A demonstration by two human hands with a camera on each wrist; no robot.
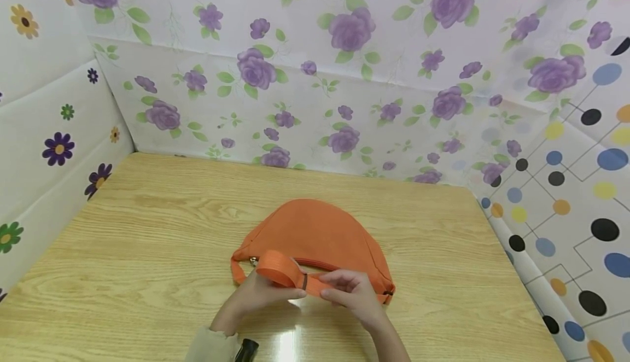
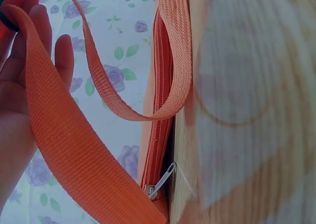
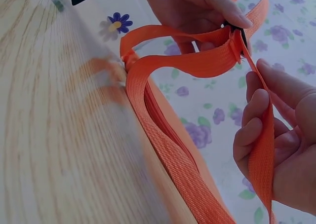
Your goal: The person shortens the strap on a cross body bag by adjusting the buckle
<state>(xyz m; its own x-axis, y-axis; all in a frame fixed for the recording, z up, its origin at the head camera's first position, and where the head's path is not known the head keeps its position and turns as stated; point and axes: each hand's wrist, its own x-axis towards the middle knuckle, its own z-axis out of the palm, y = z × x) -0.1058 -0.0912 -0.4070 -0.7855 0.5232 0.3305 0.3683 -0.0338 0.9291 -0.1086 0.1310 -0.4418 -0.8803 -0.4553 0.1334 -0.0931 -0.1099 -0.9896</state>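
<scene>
Head: orange bag (image 1: 315,225) lies on the table (image 1: 162,231), approx midway btwn L and R edges, curved side toward far edge, zip (image 1: 320,265) toward near edge. Its strap (image 1: 283,275) is held up over the bag's zip side w/ 2 hands, black slider (image 1: 305,281) btwn them. L hand (image 1: 261,293): thumb along near side of strap, tip by slider. R hand (image 1: 351,296): thumb + fingers pinching strap on the other side of slider.

L wrist: L hand partly cropped, fingers behind strap; can't tell grip from here. Strap loop hangs in front of zip, metal zip pull (image 2: 162,180) near zip's lower end.

R wrist: L thumb tip at slider, pinching strap there. R fingers curled, strap running btwn thumb and index, down over the fingers.

My read: strap adj thru slider in hand. Next move prob needs L pinch firm, R pull straight, webbing flat; bunching could jam slider.
</scene>
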